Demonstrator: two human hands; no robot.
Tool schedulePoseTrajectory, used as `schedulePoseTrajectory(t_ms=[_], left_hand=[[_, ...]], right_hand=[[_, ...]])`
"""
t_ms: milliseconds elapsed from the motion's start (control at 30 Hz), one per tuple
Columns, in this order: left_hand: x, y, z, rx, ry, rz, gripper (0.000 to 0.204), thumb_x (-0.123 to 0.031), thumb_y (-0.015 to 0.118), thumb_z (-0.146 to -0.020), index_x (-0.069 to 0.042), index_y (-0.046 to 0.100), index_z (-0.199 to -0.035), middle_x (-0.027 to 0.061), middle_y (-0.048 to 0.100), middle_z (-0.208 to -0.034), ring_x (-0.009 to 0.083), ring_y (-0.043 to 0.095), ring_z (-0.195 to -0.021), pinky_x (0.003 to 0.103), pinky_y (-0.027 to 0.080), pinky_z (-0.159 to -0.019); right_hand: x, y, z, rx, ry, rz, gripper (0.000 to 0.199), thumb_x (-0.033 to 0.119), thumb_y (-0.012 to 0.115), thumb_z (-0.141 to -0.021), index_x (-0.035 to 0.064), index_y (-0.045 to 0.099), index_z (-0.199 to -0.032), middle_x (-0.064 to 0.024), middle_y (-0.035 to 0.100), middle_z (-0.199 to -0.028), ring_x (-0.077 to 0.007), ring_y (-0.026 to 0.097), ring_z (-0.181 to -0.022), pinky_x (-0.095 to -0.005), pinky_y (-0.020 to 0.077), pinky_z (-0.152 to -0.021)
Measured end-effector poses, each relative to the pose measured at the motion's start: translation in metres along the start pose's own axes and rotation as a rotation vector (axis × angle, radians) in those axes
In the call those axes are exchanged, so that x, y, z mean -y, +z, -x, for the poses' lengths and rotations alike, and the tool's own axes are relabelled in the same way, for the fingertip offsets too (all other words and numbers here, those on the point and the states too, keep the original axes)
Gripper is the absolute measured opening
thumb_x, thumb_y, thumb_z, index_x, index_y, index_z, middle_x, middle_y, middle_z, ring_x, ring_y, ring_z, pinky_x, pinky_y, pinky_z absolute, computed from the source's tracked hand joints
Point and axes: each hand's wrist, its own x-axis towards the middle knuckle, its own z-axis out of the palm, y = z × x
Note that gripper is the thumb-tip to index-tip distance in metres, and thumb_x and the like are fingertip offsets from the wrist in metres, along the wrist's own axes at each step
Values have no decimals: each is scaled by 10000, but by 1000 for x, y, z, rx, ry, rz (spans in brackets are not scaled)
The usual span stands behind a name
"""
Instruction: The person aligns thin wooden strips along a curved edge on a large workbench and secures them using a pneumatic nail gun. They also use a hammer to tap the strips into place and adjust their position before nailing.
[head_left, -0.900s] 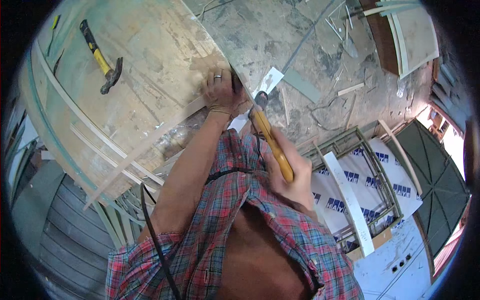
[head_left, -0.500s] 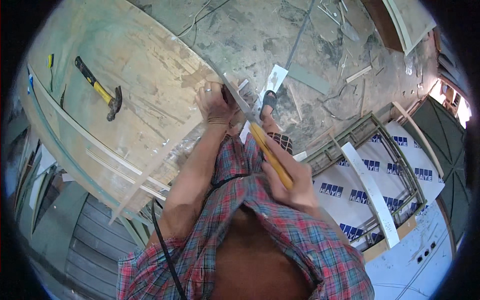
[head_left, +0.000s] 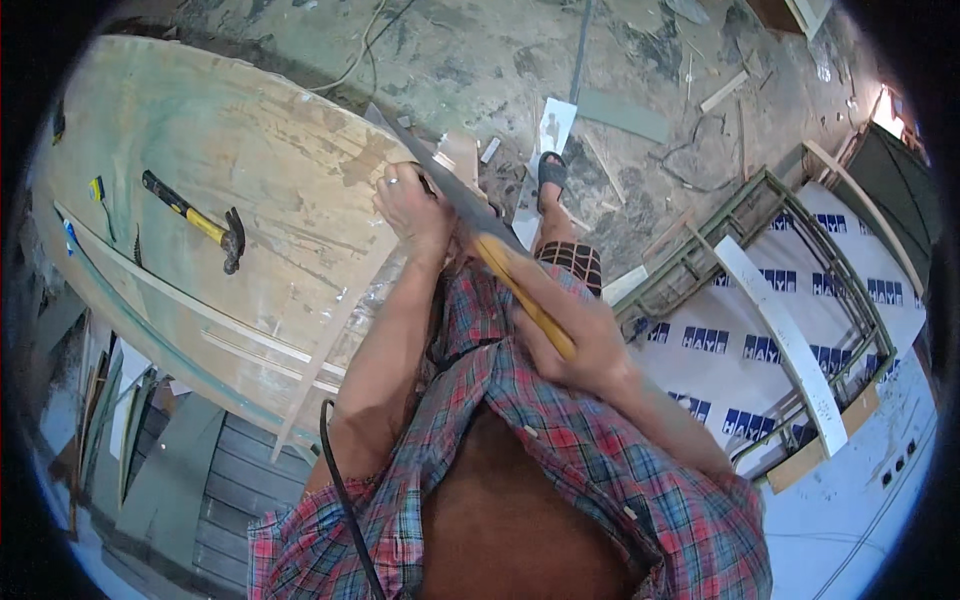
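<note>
In my right hand (head_left: 580, 330) is a handsaw, its yellow handle (head_left: 522, 295) wrapped by the fingers. The saw's grey blade (head_left: 462, 195) slants forward and left, past the board's right edge. My left hand (head_left: 413, 208), with a ring on one finger, is closed at that edge, right beside the blade. A thin wooden strip (head_left: 335, 335) runs across the board up to my left hand and under it. The strip's far end and the saw's teeth are hidden by the hand and blade. Underneath lies a large plywood board (head_left: 270, 130), stained and worn.
On the board lie a yellow-and-black hammer (head_left: 195, 220), a small yellow-headed tool (head_left: 98, 192) and long pale strips (head_left: 180, 285). To the right, a metal frame (head_left: 770, 190) rests on printed sheeting, crossed by a white plank (head_left: 780, 345). A sandaled foot (head_left: 551, 175) stands on the littered floor.
The saw has slid a little forward and left alongside my left hand, which keeps its place at the board's edge. The whole view has turned slightly.
</note>
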Motion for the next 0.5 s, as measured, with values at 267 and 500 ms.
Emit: schedulePoseTrajectory(t_ms=[267,500], left_hand=[[-11,2,-11,-58,11,100,149,-201,625,-855,-59,600,-890,156,601,-978,378,553,-953,527,407,-809],[-15,5,-3,-98,-40,62,204,-260,583,-873,-59,597,-847,155,614,-899,391,565,-906,539,414,-790]], right_hand=[[-54,37,-28,-68,-13,-68,452,142,684,-895,71,607,-1335,-186,697,-1162,-359,723,-910,-401,576,-786],[-152,-29,59,-99,530,284,434,94,665,-903,55,625,-1333,-243,724,-1044,-365,739,-948,-407,576,-765]])
